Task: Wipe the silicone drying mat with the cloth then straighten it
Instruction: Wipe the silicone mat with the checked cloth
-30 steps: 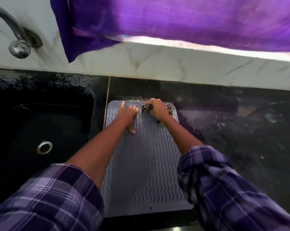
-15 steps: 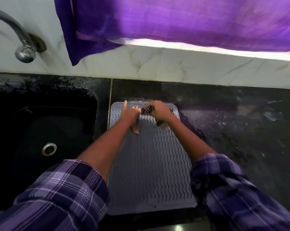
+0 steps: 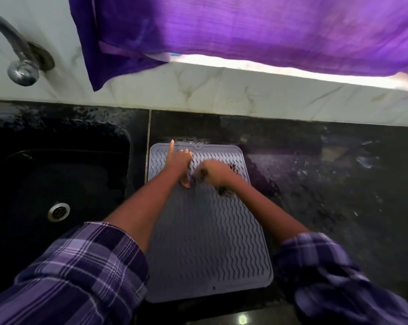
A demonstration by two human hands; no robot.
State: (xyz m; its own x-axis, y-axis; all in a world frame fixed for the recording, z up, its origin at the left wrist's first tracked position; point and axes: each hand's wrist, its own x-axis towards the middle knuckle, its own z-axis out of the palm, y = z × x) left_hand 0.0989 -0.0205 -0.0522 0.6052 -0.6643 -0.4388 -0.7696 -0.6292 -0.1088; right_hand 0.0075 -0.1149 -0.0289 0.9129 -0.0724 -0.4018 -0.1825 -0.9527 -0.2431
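A grey silicone drying mat [image 3: 205, 242] with wavy ridges lies flat on the black counter, just right of the sink. My left hand [image 3: 178, 160] presses on the mat's far left part, fingers spread, index finger pointing to the far edge. My right hand [image 3: 213, 171] is closed on a dark patterned cloth [image 3: 221, 190], bunched under the palm and resting on the mat's upper middle. Only scraps of the cloth show around the hand, which is blurred.
A black sink [image 3: 57, 184] with a steel drain [image 3: 58, 211] lies to the left, a tap [image 3: 22, 69] above it. A purple curtain [image 3: 245, 31] hangs over the marble backsplash. The wet black counter [image 3: 327, 184] stretches to the right.
My right hand has dragged the cloth from the mat's far edge toward me by a short way. The left hand stays pressed on the far left part of the mat.
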